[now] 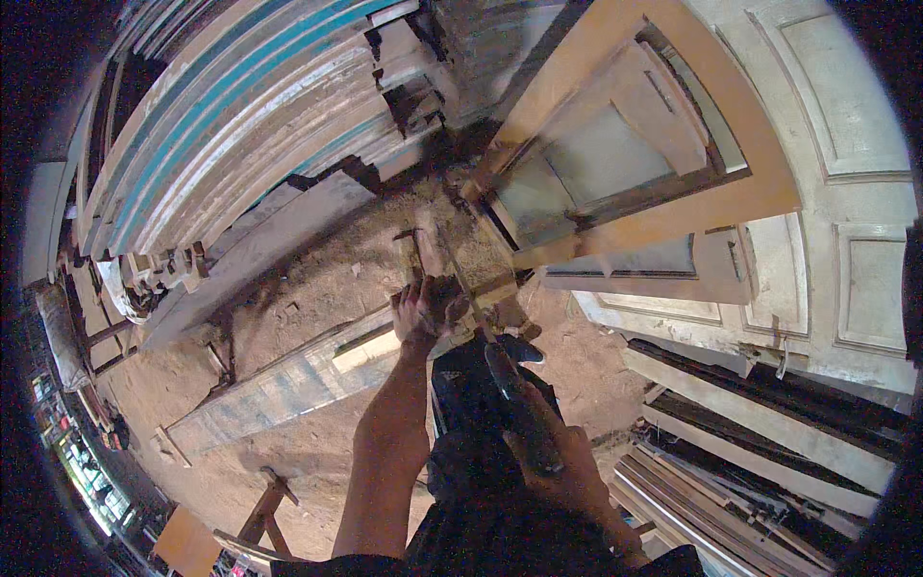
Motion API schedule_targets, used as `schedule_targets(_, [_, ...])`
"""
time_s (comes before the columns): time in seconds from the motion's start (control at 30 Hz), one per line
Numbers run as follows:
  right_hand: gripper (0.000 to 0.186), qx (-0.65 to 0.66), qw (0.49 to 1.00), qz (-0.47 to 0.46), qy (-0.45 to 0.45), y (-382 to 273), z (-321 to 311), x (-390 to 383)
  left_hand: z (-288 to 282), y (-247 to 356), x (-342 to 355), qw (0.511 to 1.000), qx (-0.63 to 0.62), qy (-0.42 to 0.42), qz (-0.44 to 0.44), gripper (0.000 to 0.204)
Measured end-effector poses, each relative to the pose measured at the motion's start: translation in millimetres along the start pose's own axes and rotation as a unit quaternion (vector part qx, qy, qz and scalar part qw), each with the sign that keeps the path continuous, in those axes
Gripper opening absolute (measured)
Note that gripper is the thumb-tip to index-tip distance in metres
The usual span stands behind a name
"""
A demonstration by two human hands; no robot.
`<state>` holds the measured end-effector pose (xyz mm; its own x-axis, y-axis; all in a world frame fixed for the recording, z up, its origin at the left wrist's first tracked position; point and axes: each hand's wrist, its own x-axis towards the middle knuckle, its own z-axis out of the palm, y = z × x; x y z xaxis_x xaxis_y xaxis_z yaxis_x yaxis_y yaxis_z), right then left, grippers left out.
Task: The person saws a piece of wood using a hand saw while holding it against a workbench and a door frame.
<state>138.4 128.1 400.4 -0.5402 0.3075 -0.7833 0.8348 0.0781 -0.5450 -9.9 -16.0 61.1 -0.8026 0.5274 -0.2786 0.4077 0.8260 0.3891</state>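
My right hand (567,466) is wrapped round the long dark handle of a handsaw (519,409). Its thin, blurred blade slants up and left, past the right side of my other hand. My left hand (420,310), fingers bent, grips a pale wooden strip (370,350) on a long, worn plank bench (274,396); the fingertips are partly in shadow. Just beyond those fingers lies what looks like a hammer (410,237), its lower end hidden by the hand. Dark clothing covers my legs close to the bench.
Stacked boards (240,125), some with blue edges, fill the far left. Glazed wooden door panels (615,144) lean at the far right beside white panelled doors (851,106). Long timber strips (692,500) lie at the near right. A wooden trestle (264,510) stands at the near left on the dirt floor.
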Motion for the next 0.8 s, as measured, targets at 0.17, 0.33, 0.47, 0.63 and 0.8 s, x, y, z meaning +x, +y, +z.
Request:
schedule_targets(0.17, [0.057, 0.065, 0.987, -0.130, 0.061, 42, 34, 72, 11, -5, 0, 1.000, -0.011, -0.010, 0.017, 0.079])
schedule_targets(0.33, [0.056, 0.055, 0.989, -0.127, 0.049, 11, 32, 68, -2, -14, 4, 0.999, -0.002, -0.053, -0.009, 0.078])
schedule_targets(0.47, [0.055, -0.057, 0.998, 0.022, 0.022, -12, -3, -37, 4, -5, -5, 1.000, -0.014, -0.018, -0.011, 0.077])
schedule_targets(0.63, [0.055, -0.004, 0.989, -0.099, 0.111, 57, 33, 38, -16, 16, 4, 0.999, -0.018, -0.024, -0.011, 0.073])
schedule_targets(0.8, [0.050, 0.034, 0.994, -0.092, 0.058, 20, 36, 67, 2, -10, 0, 1.000, 0.000, -0.011, 0.026, 0.078])
